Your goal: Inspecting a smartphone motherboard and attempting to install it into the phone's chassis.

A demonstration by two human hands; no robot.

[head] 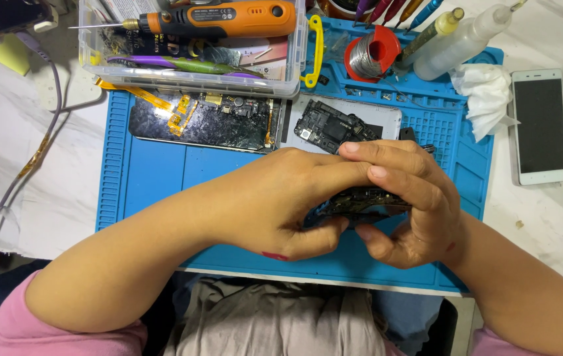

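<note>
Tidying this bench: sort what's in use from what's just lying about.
In use: circuit board, held by left hand and right hand; blue mat.
Lying about: opened phone, white phone, orange tool, solder spool, tissue, bottle.

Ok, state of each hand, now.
Left hand: closed on the dark circuit board, thumb underneath.
Right hand: closed on the same board, fingers curled over its top edge.

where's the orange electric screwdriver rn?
In the head view, the orange electric screwdriver lies across the top of the clear plastic parts box at the upper left, above the blue silicone repair mat and left of the red solder spool.
</note>
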